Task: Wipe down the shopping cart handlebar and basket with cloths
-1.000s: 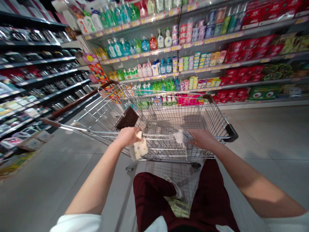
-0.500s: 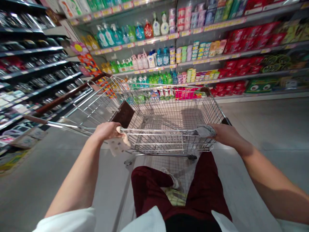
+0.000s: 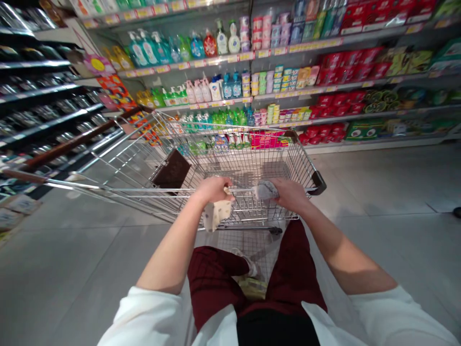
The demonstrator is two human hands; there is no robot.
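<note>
My left hand [image 3: 213, 190] is closed on a cream spotted cloth [image 3: 218, 215], which hangs down over the near side of the shopping cart [image 3: 126, 191]. To its right, my right hand [image 3: 289, 194] grips a bundled grey cloth [image 3: 265, 191]. Both hands are over the cart's near top rim, a short gap apart. Whether the fingers also touch the rim is hard to make out. The wire basket stands sideways in front of me. Inside it, toward the left, is a brown panel [image 3: 172, 169].
Shelves ahead hold pump bottles [image 3: 142, 46], small tubs [image 3: 278, 77] and red packages [image 3: 333, 67]. Dark shelving with shiny items [image 3: 43, 117] runs along the left. Grey tiled floor [image 3: 370, 192] stretches to the right. My legs [image 3: 212, 274] are close against the cart.
My hands have come together along the cart rim, the left moving right and the right moving left, each still with its cloth. The view has shifted slightly right.
</note>
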